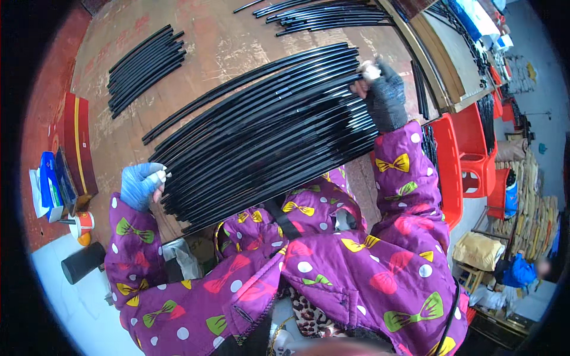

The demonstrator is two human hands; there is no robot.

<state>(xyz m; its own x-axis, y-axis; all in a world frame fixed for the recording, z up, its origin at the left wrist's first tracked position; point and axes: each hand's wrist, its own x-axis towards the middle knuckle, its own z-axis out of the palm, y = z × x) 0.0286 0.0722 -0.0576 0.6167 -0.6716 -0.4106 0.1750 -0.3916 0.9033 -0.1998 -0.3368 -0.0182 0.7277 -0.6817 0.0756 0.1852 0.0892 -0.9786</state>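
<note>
Bare tabletop (219, 41) beyond hands. Left hand (141, 185), right hand (383, 92) wide apart, each gripping opposite end of black rod bundle (267, 136).

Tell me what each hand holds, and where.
Both hands grip one bundle of long black tubes: the left hand at its left end, the right hand at its right end.

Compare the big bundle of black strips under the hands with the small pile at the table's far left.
The big bundle holds many long strips, spanning from the left hand to the right hand; the small pile holds few, much shorter ones. Both hands touch the bundle's ends; the pile lies untouched. Both are black, slim, and lie on the wooden table.
</note>
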